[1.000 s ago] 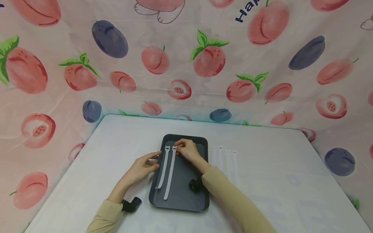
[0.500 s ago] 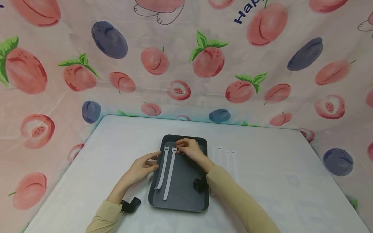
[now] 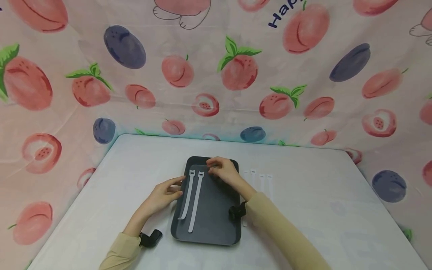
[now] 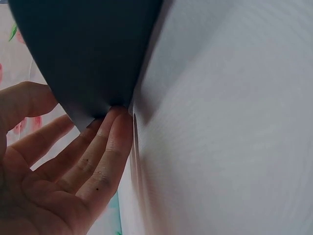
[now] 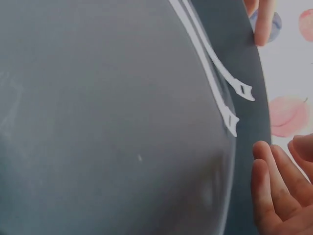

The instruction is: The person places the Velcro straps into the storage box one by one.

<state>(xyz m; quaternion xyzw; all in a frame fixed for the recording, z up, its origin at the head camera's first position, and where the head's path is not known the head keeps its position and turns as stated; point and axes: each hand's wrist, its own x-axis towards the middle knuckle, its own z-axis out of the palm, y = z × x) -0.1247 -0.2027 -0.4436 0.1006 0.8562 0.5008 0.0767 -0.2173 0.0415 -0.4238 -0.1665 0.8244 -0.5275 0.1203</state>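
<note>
A dark grey tray [image 3: 216,221] lies on the table with two white cable straps [image 3: 195,202] on it, side by side, slotted heads toward the far end. The left one's tail curls up slightly. My left hand [image 3: 162,194] is at the tray's left wall, its relaxed fingers touching the rim; the left wrist view shows the fingertips [image 4: 117,122] against the wall's outer side. My right hand [image 3: 224,170] is over the tray's far right part, fingers loosely bent and apart from the straps. In the right wrist view nothing shows between its fingers [image 5: 261,186].
Several more white straps [image 3: 253,178] lie on the white table [image 3: 320,210] to the right of the tray, partly hidden by the right arm. A fruit-patterned cloth [image 3: 209,56] hangs behind the table. Black wrist cameras sit on both wrists.
My right hand has let go of the right-hand strap's head and moved a little right and away from it. The left hand stays at the tray's edge.
</note>
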